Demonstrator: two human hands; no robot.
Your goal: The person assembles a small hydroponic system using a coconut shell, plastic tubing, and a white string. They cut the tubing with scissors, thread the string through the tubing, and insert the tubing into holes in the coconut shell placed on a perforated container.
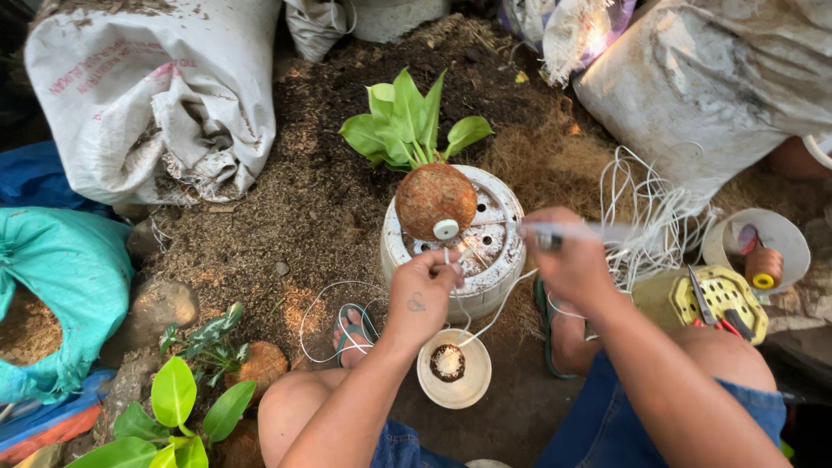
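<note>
White cord [485, 316] runs from the left hand [422, 293] down past the small bowl [453, 368] and back up toward the right hand [568, 260]; centre of view, just near of the upturned white bucket [494, 251]. Left hand: fingers curled, thumb and forefinger pinching the cord at the bucket's near edge. Right hand: closed in a fist round a blurred clear tube-like tool [581, 232], held over the bucket's right rim. On the bucket, a brown fibre ball [433, 198] with a green leafy plant [407, 126] sticking out the far side and a white disc [445, 229] on its near face. Loose cord bundle [646, 217] right of the bucket. Far right: yellow basket [719, 299] with red-handled cutters [706, 303], tub holding a thread spool [763, 267]. White sack [160, 95] far left, teal sack [61, 277] left, leafy plants [178, 407] near left.
</note>
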